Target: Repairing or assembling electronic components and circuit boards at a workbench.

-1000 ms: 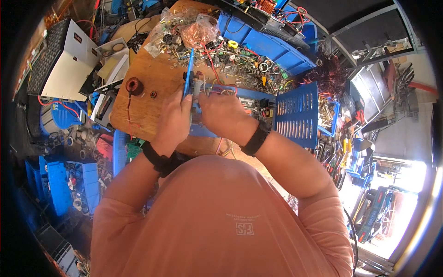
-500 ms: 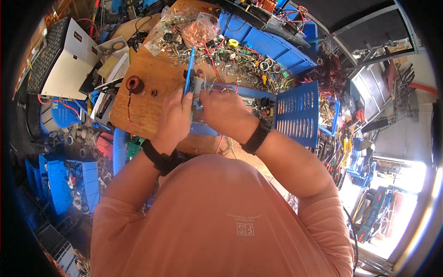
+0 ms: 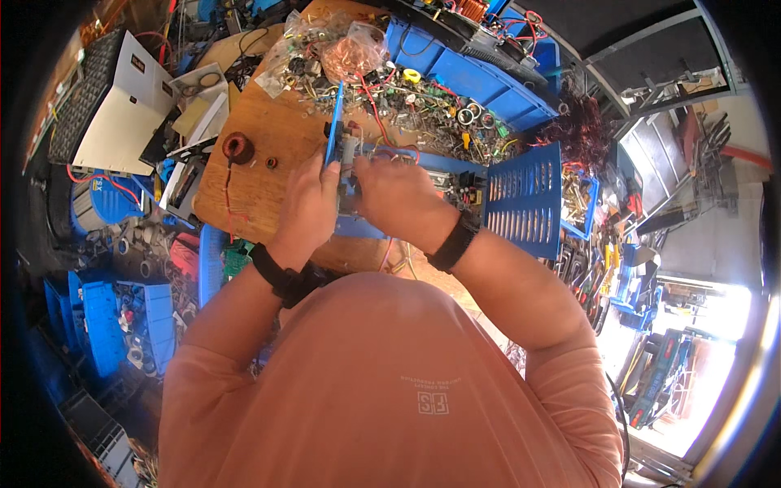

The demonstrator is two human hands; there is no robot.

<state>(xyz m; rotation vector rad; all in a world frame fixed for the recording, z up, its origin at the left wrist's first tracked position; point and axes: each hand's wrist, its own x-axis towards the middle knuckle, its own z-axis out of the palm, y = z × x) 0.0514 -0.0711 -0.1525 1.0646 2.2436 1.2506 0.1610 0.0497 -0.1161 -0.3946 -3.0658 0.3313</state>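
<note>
Head view: a blue metal case [image 3: 358,228] sits on the wooden tabletop [image 3: 264,114], under two bare hands.
Left hand [image 3: 307,207]: grip closed round the case's thin, upright blue end panel [image 3: 334,122].
Right hand [image 3: 403,198]: fingers curled over the case, near wires; I cannot tell what the grip has hold of.
Copper coil [image 3: 237,149]: left of both hands, near a small ring [image 3: 271,163].

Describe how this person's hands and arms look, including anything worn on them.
The left hand and right hand are gloveless. The left wristband and right wristband are black, the left looking bulkier. The sleeves are short and salmon-orange.
</note>
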